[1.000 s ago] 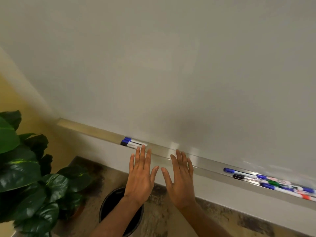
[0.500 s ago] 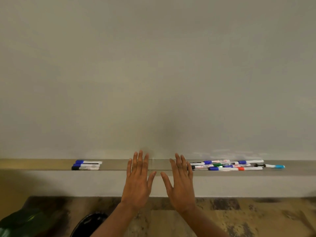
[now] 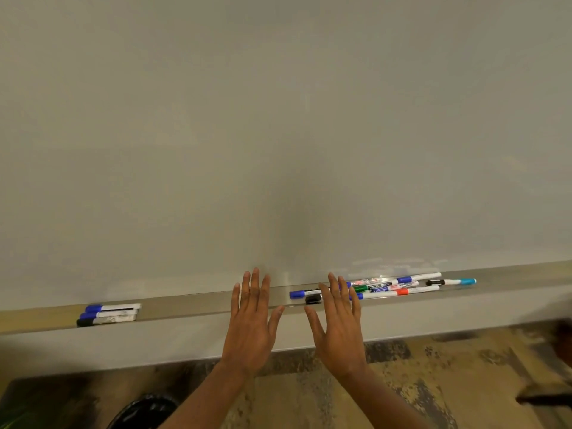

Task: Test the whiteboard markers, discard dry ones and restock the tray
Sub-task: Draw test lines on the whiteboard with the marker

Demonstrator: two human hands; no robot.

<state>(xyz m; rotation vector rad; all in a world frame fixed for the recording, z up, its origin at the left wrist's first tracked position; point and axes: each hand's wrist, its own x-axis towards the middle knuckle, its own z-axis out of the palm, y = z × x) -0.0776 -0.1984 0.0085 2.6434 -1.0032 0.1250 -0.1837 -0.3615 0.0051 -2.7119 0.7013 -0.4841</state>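
A blank whiteboard (image 3: 278,119) fills the view, with a metal marker tray (image 3: 192,308) along its lower edge. Three markers (image 3: 108,314), two blue-capped and one black-capped, lie side by side at the tray's left. A loose pile of several markers (image 3: 390,287) in blue, green, red and black lies at the right, with a light-blue-capped marker (image 3: 452,282) at its far end. My left hand (image 3: 250,323) and my right hand (image 3: 339,326) are held flat, fingers spread, in front of the tray's middle. Both hold nothing. My right fingers overlap the pile's left end.
A black waste bin (image 3: 144,411) stands on the patterned carpet (image 3: 433,366) below my left forearm. A green leaf tip (image 3: 9,422) shows at the bottom left corner. A dark blurred object (image 3: 557,342) sits at the right edge.
The view has swung right from the plant and board corner, then tilted so the tray slopes up to the right. Both hands stay open in front of the tray.
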